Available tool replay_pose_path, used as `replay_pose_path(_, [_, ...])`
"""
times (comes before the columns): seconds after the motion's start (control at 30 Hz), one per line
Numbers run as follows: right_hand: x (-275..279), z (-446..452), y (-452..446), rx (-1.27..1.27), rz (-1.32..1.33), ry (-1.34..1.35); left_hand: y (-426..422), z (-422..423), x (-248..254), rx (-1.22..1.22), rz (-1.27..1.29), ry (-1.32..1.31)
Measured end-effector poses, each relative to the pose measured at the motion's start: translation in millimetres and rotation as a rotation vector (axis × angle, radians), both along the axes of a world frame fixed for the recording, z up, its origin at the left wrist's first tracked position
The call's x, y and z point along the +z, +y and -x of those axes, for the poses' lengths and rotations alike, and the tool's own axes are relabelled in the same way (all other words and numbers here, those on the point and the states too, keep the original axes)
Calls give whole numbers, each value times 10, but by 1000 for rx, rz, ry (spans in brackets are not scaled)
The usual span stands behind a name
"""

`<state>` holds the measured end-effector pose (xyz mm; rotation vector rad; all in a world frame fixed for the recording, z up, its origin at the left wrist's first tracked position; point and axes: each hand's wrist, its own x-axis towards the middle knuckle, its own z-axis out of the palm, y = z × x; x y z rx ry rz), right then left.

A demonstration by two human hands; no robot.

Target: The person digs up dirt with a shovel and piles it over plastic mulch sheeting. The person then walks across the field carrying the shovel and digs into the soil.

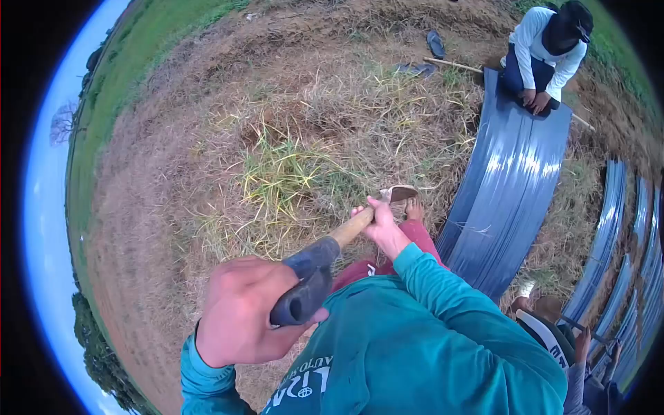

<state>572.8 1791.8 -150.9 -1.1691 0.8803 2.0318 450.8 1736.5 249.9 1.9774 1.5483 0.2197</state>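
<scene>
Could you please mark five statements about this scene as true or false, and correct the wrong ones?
1. The left hand holds the black grip. True.
2. The right hand is empty. False: it grasps the wooden shaft.
3. A person in a pale top bends over dark sheeting. True.
4. The wearer's sleeves are red. False: they are teal.
5. Dark footwear lies on the ground. True.

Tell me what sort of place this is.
Probably open farmland: long strips of what looks like plastic sheeting lie outdoors, with dry grass beside them and a green field beyond.
</scene>
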Motion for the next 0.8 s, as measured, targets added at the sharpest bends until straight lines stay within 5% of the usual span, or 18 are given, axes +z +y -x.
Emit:
replay_pose_path(0.07, [-301,-102,97,46,-112,165,131,-114,-90,-12,44,-92])
replay_pose_path(0.2, [-268,-402,565,141,-15,-45,156,-377,-369,272,356,-405])
replay_pose_path(0.3, [-468,-410,789,51,-46,24,121,-644,-640,418,-288,362])
replay_pose_path(0.37, [-501,-488,895,-43,-104,158,135,-630,-929,508,-603,497])
replay_pose_path(0.4, [-492,-499,855,-30,-120,234,-18,-550,-1050,695,-550,499])
replay_pose_path(0.53, [-490,-436,653,89,-211,451,-843,-36,-1598,1699,48,-92])
replay_pose_path(0.6, [-530,-386,628,210,-233,426,-1204,315,-1667,1969,244,-463])
replay_pose_path(0.67, [-499,-297,628,371,-206,330,-1215,672,-1618,1974,300,-561])
replay_pose_path(0.77, [-494,-96,849,358,-141,272,-444,961,-1642,1726,125,-179])
replay_pose_path(0.8, [-457,-89,953,559,-200,202,-117,1126,-1726,1662,137,-120])
